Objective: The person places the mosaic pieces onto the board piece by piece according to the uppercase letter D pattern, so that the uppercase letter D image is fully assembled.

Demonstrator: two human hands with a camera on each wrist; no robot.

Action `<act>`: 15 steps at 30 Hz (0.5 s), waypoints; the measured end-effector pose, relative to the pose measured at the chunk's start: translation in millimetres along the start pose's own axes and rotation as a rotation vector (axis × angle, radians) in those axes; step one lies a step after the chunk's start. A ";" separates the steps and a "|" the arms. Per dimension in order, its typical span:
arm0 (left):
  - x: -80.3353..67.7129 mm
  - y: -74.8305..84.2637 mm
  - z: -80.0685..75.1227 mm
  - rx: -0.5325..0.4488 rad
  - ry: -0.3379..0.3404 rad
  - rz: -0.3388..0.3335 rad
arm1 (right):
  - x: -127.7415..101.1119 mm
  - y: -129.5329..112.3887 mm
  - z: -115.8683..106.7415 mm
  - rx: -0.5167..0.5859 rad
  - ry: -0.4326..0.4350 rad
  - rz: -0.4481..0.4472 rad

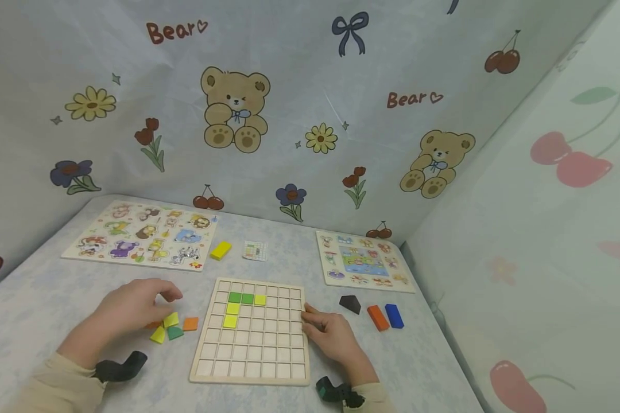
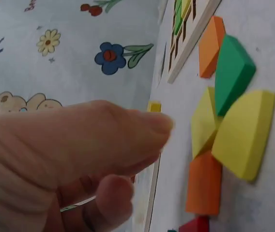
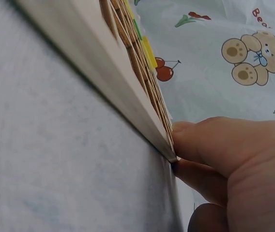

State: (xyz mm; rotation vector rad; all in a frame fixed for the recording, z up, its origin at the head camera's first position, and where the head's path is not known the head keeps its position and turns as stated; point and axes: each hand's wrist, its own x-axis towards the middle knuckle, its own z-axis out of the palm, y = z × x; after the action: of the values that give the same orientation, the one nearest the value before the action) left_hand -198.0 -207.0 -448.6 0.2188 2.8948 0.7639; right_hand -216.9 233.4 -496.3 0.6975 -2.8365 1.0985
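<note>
A wooden grid board [image 1: 253,364] lies in front of me; green tiles [image 1: 241,298] and yellow tiles [image 1: 231,314] fill several of its squares. My right hand [image 1: 333,338] pinches the board's right edge, thumb on top and a finger at its side, as the right wrist view shows. Over the loose pieces left of the board hovers my left hand [image 1: 134,307], fingers loosely bent, thumb and forefinger apart with nothing seen between them. Under and beside it lie yellow pieces [image 2: 244,135], a green piece [image 2: 234,72], orange pieces [image 2: 204,186] and a red piece [image 2: 195,225].
Behind stand two flat picture puzzles, one with animals [image 1: 139,235] at left and another [image 1: 364,261] at right. A yellow block [image 1: 220,250] and a small printed card [image 1: 255,250] lie between them. Black [image 1: 350,304], red-orange [image 1: 378,318] and blue [image 1: 394,316] blocks lie right of my right hand.
</note>
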 end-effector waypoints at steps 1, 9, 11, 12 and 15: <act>-0.9 -2.7 -1.1 0.010 -0.019 0.001 | -0.1 -0.2 0.0 0.003 -0.001 0.004; -0.9 -7.2 6.9 0.025 -0.035 0.034 | -0.8 -0.2 -1.5 0.009 -0.017 0.025; 1.0 -6.5 8.2 0.044 -0.024 0.037 | -0.2 0.5 -1.0 0.006 -0.014 0.023; 1.5 -6.0 8.6 0.055 -0.016 0.041 | -0.1 0.7 -0.8 0.006 -0.014 0.025; 2.2 -5.6 8.5 0.087 0.002 0.043 | 0.3 1.0 -0.1 0.005 -0.013 0.027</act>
State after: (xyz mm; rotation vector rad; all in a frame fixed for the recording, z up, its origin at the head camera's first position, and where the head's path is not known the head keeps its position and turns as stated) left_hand -199.3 -207.3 -458.9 0.2910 2.9368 0.6452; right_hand -217.6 234.0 -496.9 0.6708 -2.8634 1.1095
